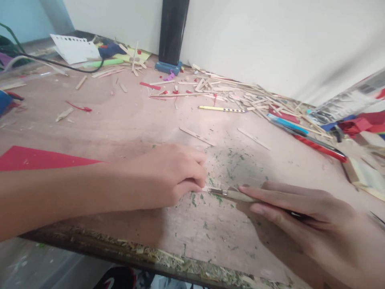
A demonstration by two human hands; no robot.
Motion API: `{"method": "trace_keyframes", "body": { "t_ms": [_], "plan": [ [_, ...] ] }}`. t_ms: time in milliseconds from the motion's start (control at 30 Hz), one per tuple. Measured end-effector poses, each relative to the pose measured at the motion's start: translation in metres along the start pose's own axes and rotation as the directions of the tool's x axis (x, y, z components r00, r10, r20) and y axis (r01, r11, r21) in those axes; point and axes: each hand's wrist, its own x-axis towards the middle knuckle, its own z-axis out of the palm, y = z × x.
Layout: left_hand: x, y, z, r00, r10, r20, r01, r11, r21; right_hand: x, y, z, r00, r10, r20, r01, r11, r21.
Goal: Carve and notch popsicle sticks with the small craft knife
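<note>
My right hand [313,216] is closed around a craft knife [239,195] with a pale handle, a shiny metal collar and a short dark blade pointing left. The blade's tip meets a small pale stick [205,188], pinched between the thumb and fingers of my left hand [177,172]. Most of that stick is hidden by the fingers, so its full shape cannot be made out. Green shavings [230,172] are scattered on the wooden tabletop [120,128] around both hands. Just beyond lie two thin wooden sticks [197,136].
Wooden sticks and scraps [222,86] are heaped along the wall. A yellow pencil [222,108], a blue pen [287,123] and a red pen [321,147] lie before them. Red paper [45,158] is by my left forearm. A dark upright post [173,32] stands behind.
</note>
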Motion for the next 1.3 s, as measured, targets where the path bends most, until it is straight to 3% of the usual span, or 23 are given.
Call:
{"method": "trace_keyframes", "body": {
  "t_ms": [100,433,933,1033,1167,1300],
  "plan": [
    [0.000,-0.001,0.001,1.000,0.002,-0.008,-0.002,1.000,-0.001,0.001,0.000,0.001,1.000,0.016,0.018,-0.017,0.996,0.091],
    [0.000,0.001,-0.002,0.999,-0.023,0.029,0.023,1.000,0.009,0.000,0.003,0.000,0.999,0.013,0.045,-0.018,0.993,0.115],
    [0.000,0.004,-0.003,0.999,-0.031,0.031,0.029,0.999,0.046,-0.005,0.008,-0.005,0.989,-0.113,0.092,0.105,0.990,0.092],
    [0.001,0.004,-0.003,0.999,-0.037,0.036,0.035,0.998,0.044,-0.002,0.005,-0.003,0.994,-0.050,0.100,0.042,0.996,0.078],
    [0.001,0.003,-0.004,0.998,-0.033,0.056,0.031,0.999,0.037,0.001,0.007,0.000,0.998,0.063,0.017,-0.064,0.995,0.071],
    [0.001,0.003,-0.005,0.998,-0.015,0.053,0.013,0.999,0.050,-0.002,0.011,-0.002,0.999,0.040,0.027,-0.043,0.994,0.102]
  ]
}}
